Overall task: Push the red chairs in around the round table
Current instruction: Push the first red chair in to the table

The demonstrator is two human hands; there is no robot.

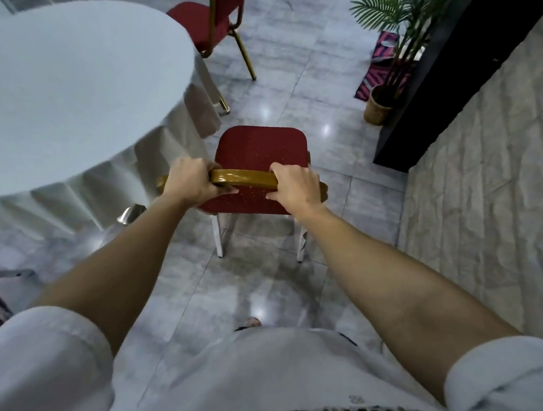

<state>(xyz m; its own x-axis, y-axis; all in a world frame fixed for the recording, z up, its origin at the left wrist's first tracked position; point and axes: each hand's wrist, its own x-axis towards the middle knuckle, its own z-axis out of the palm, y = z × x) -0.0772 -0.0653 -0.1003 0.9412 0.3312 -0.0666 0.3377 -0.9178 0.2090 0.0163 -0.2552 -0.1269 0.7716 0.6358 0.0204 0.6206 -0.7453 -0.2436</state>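
Both hands grip the gold top rail of a red chair [260, 152]: the left hand [188, 181] wraps its left end, the right hand [296, 186] its right end. The chair stands on the tiled floor [287, 77] just off the round desk's [66, 90] draped edge, seat not under it. A second red chair [203, 22] sits at the desk's far edge.

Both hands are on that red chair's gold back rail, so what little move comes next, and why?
Probably swing it left toward the round white-clothed table: the left hand and right hand grip the gold-framed red chair, whose seat stands clear of the tablecloth and points past the table's edge.
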